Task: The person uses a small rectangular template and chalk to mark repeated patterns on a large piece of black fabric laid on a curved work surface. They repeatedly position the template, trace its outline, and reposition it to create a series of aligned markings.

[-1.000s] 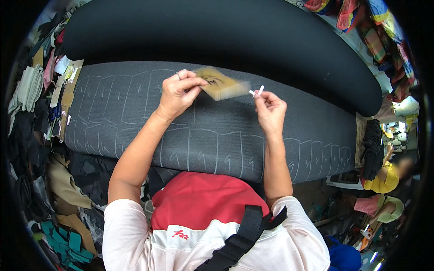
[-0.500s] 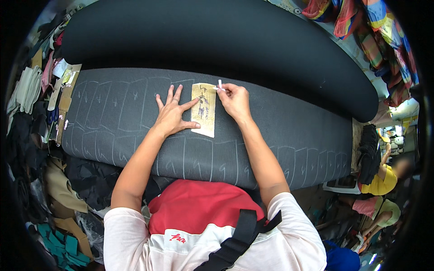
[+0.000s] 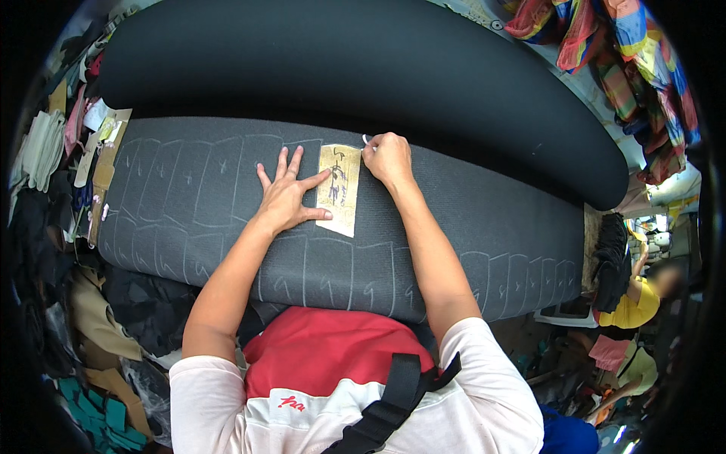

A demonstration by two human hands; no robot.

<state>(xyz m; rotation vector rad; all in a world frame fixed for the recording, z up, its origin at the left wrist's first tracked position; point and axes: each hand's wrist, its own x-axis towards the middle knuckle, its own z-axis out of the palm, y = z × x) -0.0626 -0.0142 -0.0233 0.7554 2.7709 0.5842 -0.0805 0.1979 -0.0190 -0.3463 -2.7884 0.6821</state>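
Dark grey fabric [image 3: 484, 208] lies in front of me, covered with rows of white outlined shapes with marks inside. A tan card template [image 3: 344, 216] rests on it, tapering slightly, with dark handwriting. My left hand [image 3: 283, 198] is open, fingers spread, its thumb and index fingertip pressing on the card's left side while the other fingers lie on the fabric. At the card's upper right corner, my right hand [image 3: 389, 160] pinches a slim white piece of chalk [image 3: 366, 141]. Its working tip is mostly hidden by the fingers.
A large black roll of material [image 3: 363, 64] runs along the far side. Cardboard pieces [image 3: 113, 155] stand at the left end, near fabric scraps [image 3: 102, 412]. Dark cloth pieces [image 3: 609, 261] are stacked at the right end. Other people, one in a yellow top [image 3: 635, 305], are farther right.
My right hand has turned and closed in more over the chalk, staying beside the card's upper right corner. My left hand keeps its place on the card. The whole view has shifted slightly.
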